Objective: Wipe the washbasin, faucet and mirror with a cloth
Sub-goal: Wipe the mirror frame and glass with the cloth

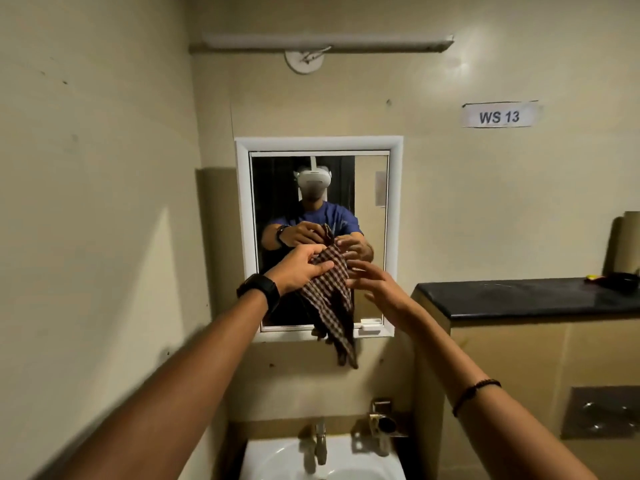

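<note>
A brown-and-white checked cloth (330,299) hangs in front of the white-framed mirror (367,202). My left hand (301,268), with a black watch on its wrist, grips the cloth's top. My right hand (375,284) is beside the cloth on its right, fingers spread, touching or nearly touching its edge. Below, the white washbasin (277,459) sits at the bottom edge, with a metal faucet (320,441) at its back. The mirror reflects a person holding the cloth.
A black countertop (519,296) runs along the right, with small items at its far end. A metal fitting (382,424) is mounted right of the faucet. A steel flush plate (602,412) is set in the right wall. A "WS 13" label (498,116) hangs above.
</note>
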